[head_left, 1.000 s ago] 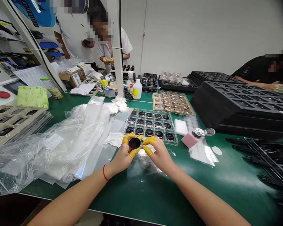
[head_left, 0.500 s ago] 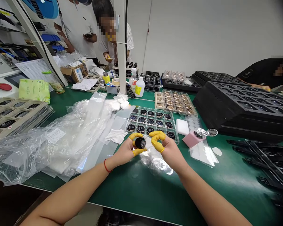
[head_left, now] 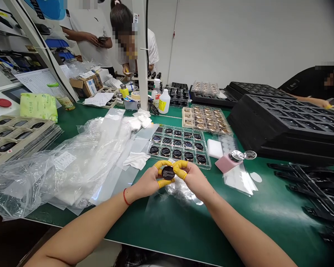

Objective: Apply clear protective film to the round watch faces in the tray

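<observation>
A round black watch face point(head_left: 168, 173) with lines of small white print faces me above the table. My left hand point(head_left: 151, 178), in yellow finger cots, grips it by the rim between thumb and fingers. The fingers of my right hand point(head_left: 187, 173), also in yellow cots, are pinched together at its right edge. Whether they hold a thin film there is hard to make out. Crumpled clear film pieces point(head_left: 180, 190) lie beneath my hands. Just behind, a clear tray point(head_left: 208, 163) carries several similar printed round faces.
Plastic bags point(head_left: 80, 163) cover the left side, near a tray of dark parts point(head_left: 13, 139). To the right are a white block point(head_left: 215, 148), a pink pump bottle point(head_left: 228, 163), black straps point(head_left: 303, 193) and stacked black foam trays point(head_left: 256, 129). Co-workers are at the back and right.
My right hand has moved left onto the disc's edge. The printed layer, earlier only over the disc's right part, now spans its face. A co-worker behind has bent lower.
</observation>
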A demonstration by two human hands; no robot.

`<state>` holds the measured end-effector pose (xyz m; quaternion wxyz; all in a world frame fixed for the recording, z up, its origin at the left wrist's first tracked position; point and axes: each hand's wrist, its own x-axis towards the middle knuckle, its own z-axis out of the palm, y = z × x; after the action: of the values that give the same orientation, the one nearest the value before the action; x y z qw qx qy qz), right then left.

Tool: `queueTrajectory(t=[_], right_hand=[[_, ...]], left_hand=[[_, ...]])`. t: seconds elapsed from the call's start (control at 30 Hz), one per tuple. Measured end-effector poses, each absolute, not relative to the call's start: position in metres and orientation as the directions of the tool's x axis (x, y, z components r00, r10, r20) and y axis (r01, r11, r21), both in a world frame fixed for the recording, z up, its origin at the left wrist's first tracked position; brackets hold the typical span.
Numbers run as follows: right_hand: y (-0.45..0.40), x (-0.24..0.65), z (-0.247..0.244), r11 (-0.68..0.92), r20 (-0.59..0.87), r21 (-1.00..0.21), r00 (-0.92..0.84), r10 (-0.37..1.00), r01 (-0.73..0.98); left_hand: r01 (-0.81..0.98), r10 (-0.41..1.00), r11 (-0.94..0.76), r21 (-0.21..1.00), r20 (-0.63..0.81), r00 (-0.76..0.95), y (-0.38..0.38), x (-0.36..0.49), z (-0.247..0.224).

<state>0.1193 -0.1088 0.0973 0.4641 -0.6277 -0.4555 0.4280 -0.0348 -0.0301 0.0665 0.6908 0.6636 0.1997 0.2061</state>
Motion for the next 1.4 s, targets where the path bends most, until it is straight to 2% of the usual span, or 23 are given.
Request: queueTrajectory(t=[0.43, 0.6, 0.9, 1.4], right_hand=[[-0.11, 0.121, 0.091, -0.119, -0.042, -0.949, 0.258, 0.965, 0.291], [-0.11, 0.121, 0.095, -0.103, -0.036, -0.963, 0.262, 0.965, 0.248], [-0.109, 0.123, 0.102, -0.197, -0.171, -0.974, 0.208, 0.963, 0.11], [-0.109, 0.123, 0.092, -0.161, -0.096, -0.959, 0.268, 0.959, 0.234]], left_hand=[[-0.033, 0.521, 0.051, 0.998, 0.001, 0.853, -0.031, -0.035, 0.065], [-0.05, 0.523, 0.082, 0.995, 0.0, 0.852, -0.031, -0.035, 0.063], [-0.022, 0.526, 0.038, 0.999, -0.001, 0.851, -0.03, -0.036, 0.066], [-0.014, 0.524, 0.048, 0.999, -0.013, 0.851, -0.03, -0.034, 0.064]])
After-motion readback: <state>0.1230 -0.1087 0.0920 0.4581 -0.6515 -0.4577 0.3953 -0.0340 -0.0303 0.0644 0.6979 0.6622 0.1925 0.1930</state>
